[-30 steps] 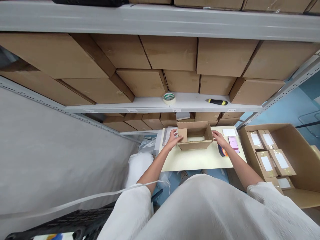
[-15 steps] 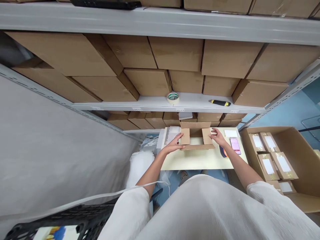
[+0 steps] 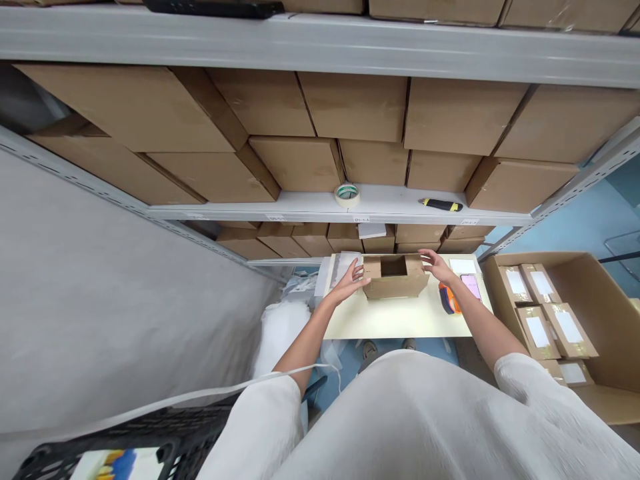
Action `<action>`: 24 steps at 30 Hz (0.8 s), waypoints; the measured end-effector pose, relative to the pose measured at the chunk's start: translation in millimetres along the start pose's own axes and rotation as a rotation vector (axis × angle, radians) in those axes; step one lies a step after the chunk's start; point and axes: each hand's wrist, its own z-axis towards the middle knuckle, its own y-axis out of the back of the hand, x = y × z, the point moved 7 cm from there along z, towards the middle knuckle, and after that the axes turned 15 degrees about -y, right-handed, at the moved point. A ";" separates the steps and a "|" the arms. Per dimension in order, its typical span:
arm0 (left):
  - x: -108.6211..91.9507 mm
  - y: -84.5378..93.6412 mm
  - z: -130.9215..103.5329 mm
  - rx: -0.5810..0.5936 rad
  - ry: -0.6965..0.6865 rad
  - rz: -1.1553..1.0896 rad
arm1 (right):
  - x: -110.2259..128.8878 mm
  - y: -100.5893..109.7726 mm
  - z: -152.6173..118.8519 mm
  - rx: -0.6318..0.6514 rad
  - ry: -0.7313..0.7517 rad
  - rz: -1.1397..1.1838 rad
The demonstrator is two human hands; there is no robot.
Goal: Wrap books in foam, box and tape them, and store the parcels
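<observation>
A small brown cardboard box point(image 3: 397, 288) is on the pale worktable point(image 3: 390, 327), tilted so its front panel faces me. Between its inward-folded side flaps a dark opening shows. My left hand point(image 3: 349, 285) grips the box's left side, thumb toward the front and fingers behind. At the opposite end, my right hand point(image 3: 437, 266) holds the right side by its fingertips. An orange and dark blue object point(image 3: 449, 299), perhaps a tape roll, lies by my right forearm. Near it are a phone point(image 3: 471, 285) with a lit pink screen and a white paper point(image 3: 462, 266).
A large carton point(image 3: 613, 320) with several labelled boxes stands right. Above the table, a metal shelf point(image 3: 310, 207) carries brown boxes, a tape roll point(image 3: 347, 194) and a utility knife point(image 3: 442, 205). White wrapping point(image 3: 283, 330) and a black crate point(image 3: 175, 433) are left.
The box has tipped between my hands: its front panel now shows, and its opening is dark where the tabletop was visible through it. The orange part of the object by my right forearm is more exposed.
</observation>
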 end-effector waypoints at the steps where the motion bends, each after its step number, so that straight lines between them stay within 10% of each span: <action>1: 2.3 0.6 2.6 -0.048 0.006 0.018 | -0.3 0.4 -1.1 0.004 -0.013 0.016; 6: 5.0 -5.7 13.1 -0.182 0.003 0.153 | -7.2 -1.6 -10.5 -0.012 -0.093 0.007; 24: -5.9 -30.5 34.1 -0.120 -0.164 0.284 | -19.5 4.4 -22.0 -0.091 0.012 -0.050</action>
